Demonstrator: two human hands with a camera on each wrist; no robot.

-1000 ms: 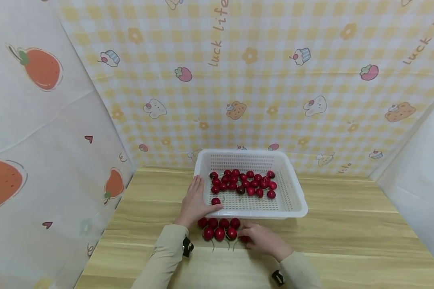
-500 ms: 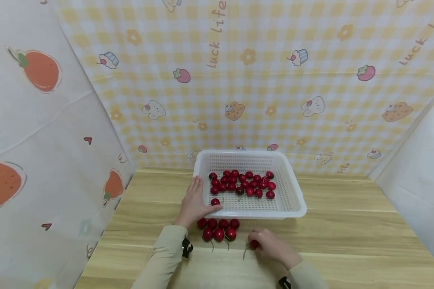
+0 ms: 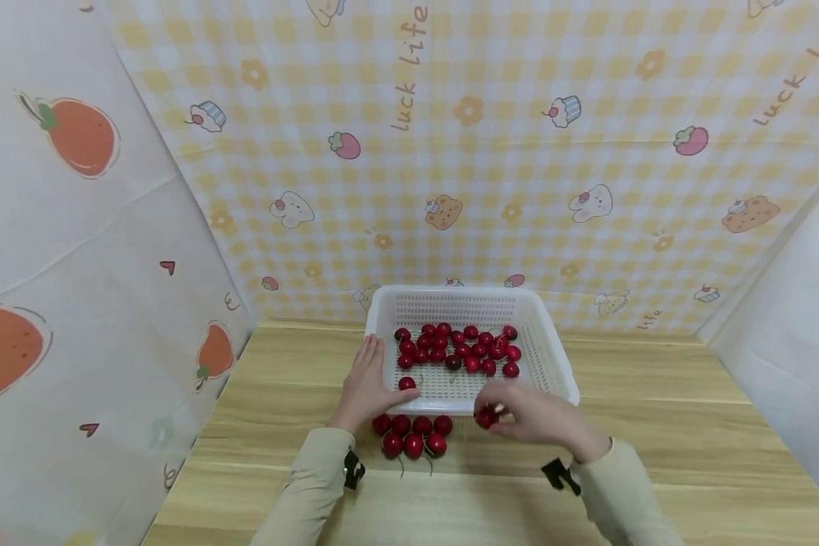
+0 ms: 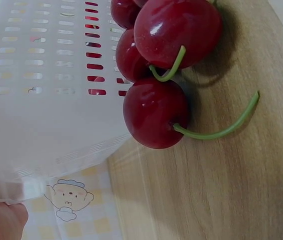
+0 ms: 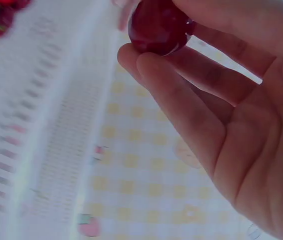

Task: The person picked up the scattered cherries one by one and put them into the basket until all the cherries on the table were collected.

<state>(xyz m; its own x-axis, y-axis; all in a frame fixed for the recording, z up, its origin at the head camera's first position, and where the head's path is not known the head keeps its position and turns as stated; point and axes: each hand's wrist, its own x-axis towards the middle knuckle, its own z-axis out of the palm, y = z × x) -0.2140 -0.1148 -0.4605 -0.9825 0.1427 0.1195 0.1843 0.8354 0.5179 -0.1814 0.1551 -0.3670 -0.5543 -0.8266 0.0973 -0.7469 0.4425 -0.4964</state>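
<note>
In the head view my left hand (image 3: 368,387) rests on the front left corner of a white plastic basket (image 3: 560,356). Its fingers lie along the left rim, the thumb along the front one. My right hand (image 3: 535,413) pinches a dark red cherry (image 3: 486,416) between thumb and fingers, just at the basket's front rim. That cherry (image 5: 159,27) shows clearly at the fingertips in the right wrist view. Many cherries (image 3: 440,353) lie inside the basket, mostly towards the back. Several more cherries (image 3: 413,445) with green stems sit in two rows on the table before it.
The wood-grain table (image 3: 655,425) spreads out on both sides of the basket. Behind stands a yellow checked cloth (image 3: 471,167) with printed cartoons. A white printed cloth (image 3: 130,250) hangs at the left, and a pale one (image 3: 792,303) at the right.
My right hand has picked the end cherry from the front row, drawn it right, then raised it forward to the basket's front rim. The left hand has stayed on the corner.
</note>
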